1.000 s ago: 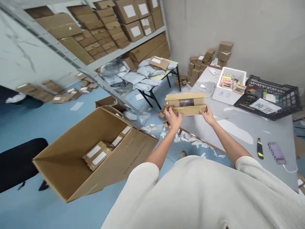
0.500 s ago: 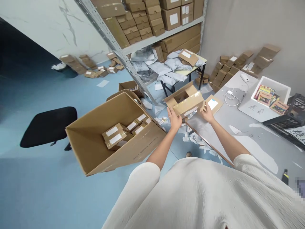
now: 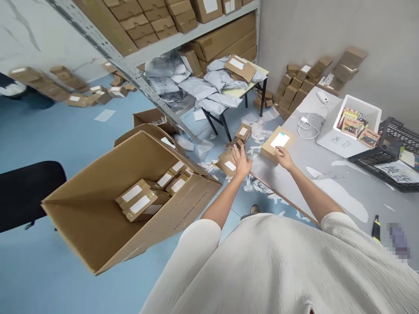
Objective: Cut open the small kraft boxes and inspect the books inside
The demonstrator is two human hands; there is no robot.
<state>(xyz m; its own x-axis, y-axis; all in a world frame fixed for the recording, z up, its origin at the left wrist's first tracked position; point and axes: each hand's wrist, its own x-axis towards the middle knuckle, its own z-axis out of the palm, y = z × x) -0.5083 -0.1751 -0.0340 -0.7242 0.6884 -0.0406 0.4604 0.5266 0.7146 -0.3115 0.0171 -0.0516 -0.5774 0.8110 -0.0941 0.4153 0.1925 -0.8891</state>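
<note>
Left of the worktop (image 3: 303, 189), a big carton (image 3: 186, 205) holds some small boxes (image 3: 137, 199) with white stickers; these look done. At the worktop's left corner sits the flat box (image 3: 271, 149). Its top looks shut and its white sticker (image 3: 280, 139) faces up, so it seems nearly done too, though it lies outside the carton. The right hand (image 3: 285, 159) has its fingers at the box's near edge; whether its grip is closed on it, one cannot tell. The box's long side points away from the person and slants right, along the worktop's far left edge. The left hand (image 3: 241, 165), just off that corner, has an open grip, fingers spread. Right by it, below the worktop, are brown boxes (image 3: 226, 165); how many are left is hard to count. Beyond the worktop lie grey bags (image 3: 199, 89).
</note>
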